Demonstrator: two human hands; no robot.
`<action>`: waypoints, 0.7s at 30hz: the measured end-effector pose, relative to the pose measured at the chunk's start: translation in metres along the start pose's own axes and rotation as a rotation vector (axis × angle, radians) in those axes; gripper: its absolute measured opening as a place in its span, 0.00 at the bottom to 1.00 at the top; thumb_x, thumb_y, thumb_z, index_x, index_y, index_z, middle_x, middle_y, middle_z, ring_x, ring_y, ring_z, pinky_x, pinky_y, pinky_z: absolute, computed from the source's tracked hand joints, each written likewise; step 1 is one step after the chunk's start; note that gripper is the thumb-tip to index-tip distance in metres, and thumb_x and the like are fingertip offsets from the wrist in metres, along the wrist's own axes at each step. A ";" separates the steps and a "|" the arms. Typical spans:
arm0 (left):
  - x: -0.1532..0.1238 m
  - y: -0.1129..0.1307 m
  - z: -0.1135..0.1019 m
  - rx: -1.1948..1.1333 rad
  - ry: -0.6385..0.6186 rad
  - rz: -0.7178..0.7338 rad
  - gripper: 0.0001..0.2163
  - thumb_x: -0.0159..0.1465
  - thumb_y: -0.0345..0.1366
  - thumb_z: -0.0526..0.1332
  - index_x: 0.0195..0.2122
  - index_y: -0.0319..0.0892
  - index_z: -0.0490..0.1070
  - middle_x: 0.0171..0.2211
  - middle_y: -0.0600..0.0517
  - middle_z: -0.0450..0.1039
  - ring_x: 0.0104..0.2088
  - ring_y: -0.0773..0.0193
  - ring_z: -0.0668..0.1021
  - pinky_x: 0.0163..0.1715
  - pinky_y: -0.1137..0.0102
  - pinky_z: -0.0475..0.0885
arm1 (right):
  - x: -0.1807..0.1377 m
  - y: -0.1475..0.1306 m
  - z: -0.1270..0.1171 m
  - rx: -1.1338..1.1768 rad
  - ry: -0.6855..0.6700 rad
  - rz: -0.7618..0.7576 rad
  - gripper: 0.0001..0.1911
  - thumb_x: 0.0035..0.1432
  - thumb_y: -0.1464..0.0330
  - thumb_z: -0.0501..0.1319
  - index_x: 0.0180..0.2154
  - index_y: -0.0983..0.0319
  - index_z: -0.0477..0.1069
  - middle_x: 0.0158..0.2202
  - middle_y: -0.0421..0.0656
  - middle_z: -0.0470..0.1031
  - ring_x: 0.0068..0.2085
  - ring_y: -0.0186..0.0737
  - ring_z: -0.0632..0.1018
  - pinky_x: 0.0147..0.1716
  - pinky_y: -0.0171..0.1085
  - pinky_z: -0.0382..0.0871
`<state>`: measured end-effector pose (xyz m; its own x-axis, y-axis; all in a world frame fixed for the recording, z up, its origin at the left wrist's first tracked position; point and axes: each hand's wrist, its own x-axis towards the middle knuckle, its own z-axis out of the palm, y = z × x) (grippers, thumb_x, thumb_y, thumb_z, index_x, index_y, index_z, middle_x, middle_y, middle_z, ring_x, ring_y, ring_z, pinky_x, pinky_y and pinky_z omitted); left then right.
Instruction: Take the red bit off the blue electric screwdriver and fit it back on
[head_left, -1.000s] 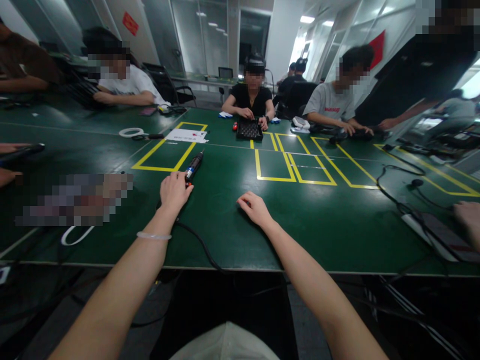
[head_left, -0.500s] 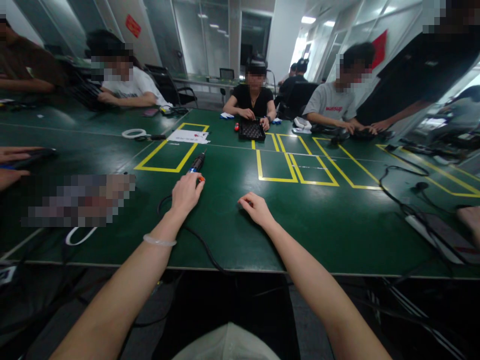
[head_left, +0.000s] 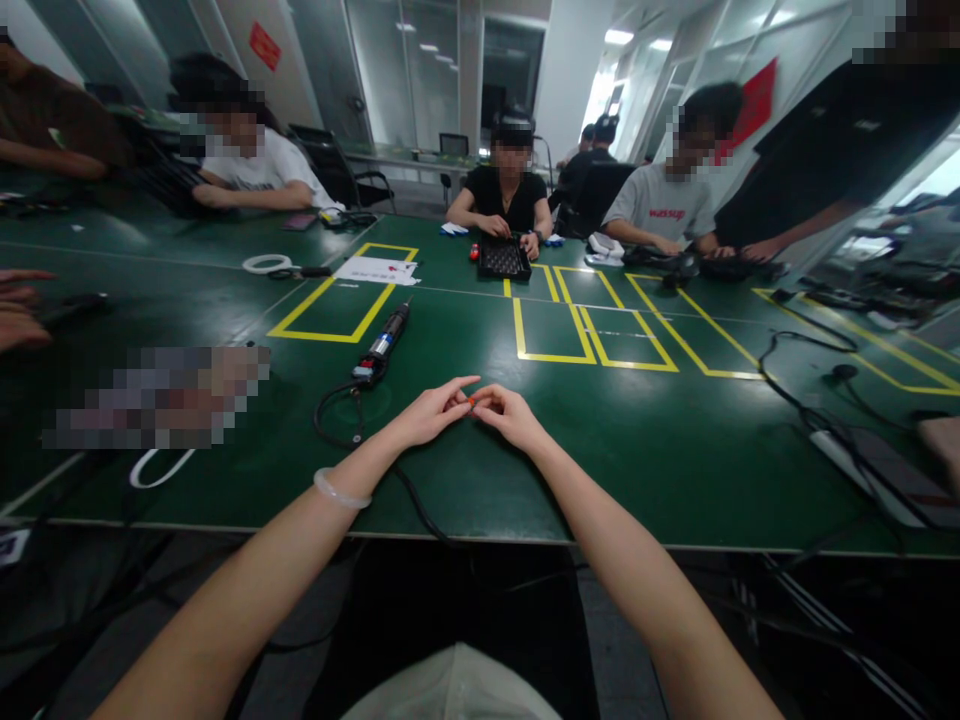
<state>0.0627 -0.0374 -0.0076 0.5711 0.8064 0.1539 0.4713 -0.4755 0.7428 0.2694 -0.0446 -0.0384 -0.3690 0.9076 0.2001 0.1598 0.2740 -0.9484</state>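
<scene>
Above the near part of the green table (head_left: 637, 450), my left hand (head_left: 431, 415) and my right hand (head_left: 514, 415) meet at the fingertips. Between them shows a small orange-red piece (head_left: 472, 402), mostly covered by fingers and too small to name. Both hands appear closed on it, the left with a finger stretched out past it. A pale bangle (head_left: 343, 489) circles my left wrist. Beyond my left hand, apart from it, a black electric screwdriver (head_left: 384, 340) lies on the table, its bit pointing away and its cord curling back toward me.
Yellow tape rectangles (head_left: 555, 358) mark the tabletop. A white paper (head_left: 375, 270) and a white ring-shaped thing (head_left: 266, 264) lie at far left. Across the table, a person handles a black tray (head_left: 503, 260) beside a small red object (head_left: 475, 253). Cables (head_left: 765, 375) run along the right.
My left hand has left the electric screwdriver and moved right and nearer, bringing the orange-red piece to my right hand. My right hand has barely moved.
</scene>
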 end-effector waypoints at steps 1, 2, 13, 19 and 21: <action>0.000 0.001 0.000 0.003 -0.002 0.001 0.27 0.68 0.46 0.54 0.67 0.43 0.59 0.40 0.51 0.73 0.36 0.65 0.75 0.41 0.69 0.70 | 0.000 0.000 0.000 -0.009 -0.003 -0.001 0.11 0.57 0.66 0.63 0.42 0.62 0.71 0.31 0.39 0.77 0.29 0.34 0.75 0.33 0.34 0.68; 0.000 0.002 0.001 0.005 -0.007 0.004 0.27 0.68 0.45 0.54 0.67 0.42 0.59 0.41 0.51 0.73 0.37 0.65 0.75 0.41 0.69 0.70 | 0.000 0.000 0.000 -0.021 -0.005 -0.005 0.11 0.57 0.66 0.63 0.43 0.62 0.72 0.31 0.39 0.76 0.29 0.33 0.74 0.32 0.34 0.67; -0.001 0.006 0.008 -0.002 -0.022 0.038 0.29 0.68 0.43 0.57 0.68 0.43 0.56 0.41 0.50 0.74 0.38 0.64 0.77 0.42 0.68 0.71 | 0.002 0.009 -0.001 -0.048 0.021 -0.098 0.08 0.62 0.62 0.60 0.38 0.60 0.70 0.31 0.38 0.73 0.30 0.35 0.71 0.33 0.35 0.65; -0.001 0.000 0.008 -0.021 0.016 0.052 0.27 0.68 0.40 0.56 0.68 0.43 0.58 0.43 0.49 0.74 0.40 0.64 0.77 0.44 0.67 0.72 | 0.000 0.003 -0.001 -0.024 0.047 -0.090 0.10 0.60 0.60 0.62 0.38 0.60 0.69 0.32 0.38 0.73 0.32 0.35 0.72 0.35 0.35 0.66; -0.001 -0.001 0.009 0.041 0.028 0.079 0.27 0.67 0.39 0.58 0.67 0.44 0.59 0.43 0.49 0.74 0.42 0.63 0.77 0.46 0.66 0.72 | -0.001 0.000 0.000 -0.039 0.052 -0.087 0.11 0.59 0.59 0.63 0.36 0.60 0.68 0.30 0.37 0.71 0.30 0.34 0.70 0.33 0.35 0.65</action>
<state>0.0676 -0.0407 -0.0139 0.5892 0.7747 0.2296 0.4524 -0.5518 0.7006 0.2697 -0.0452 -0.0385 -0.3350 0.8948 0.2952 0.1654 0.3643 -0.9165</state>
